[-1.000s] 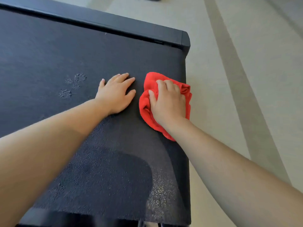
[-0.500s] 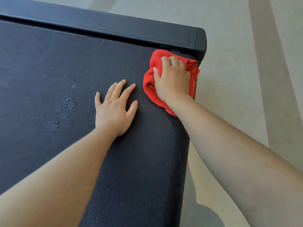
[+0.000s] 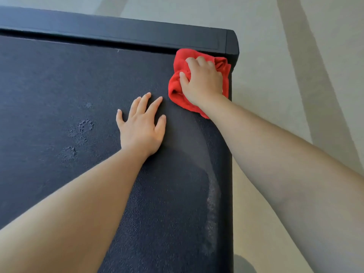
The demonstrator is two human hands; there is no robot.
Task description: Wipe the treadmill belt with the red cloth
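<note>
red cloth (image 3: pixel 175 89), bunched under right grip (image 3: pixel 203 79)

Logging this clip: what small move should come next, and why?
Probably sweep the red cloth leftward across the belt: the right hand grips it at the far right corner, and dusty marks beside the flat left hand look unwiped.

An indoor exercise spot, home or gym unclear — a treadmill belt (image 3: pixel 59 85) on pale floor (image 3: pixel 275 75).

Soft daylight, faint shadows, wide-angle edge stretch.
</note>
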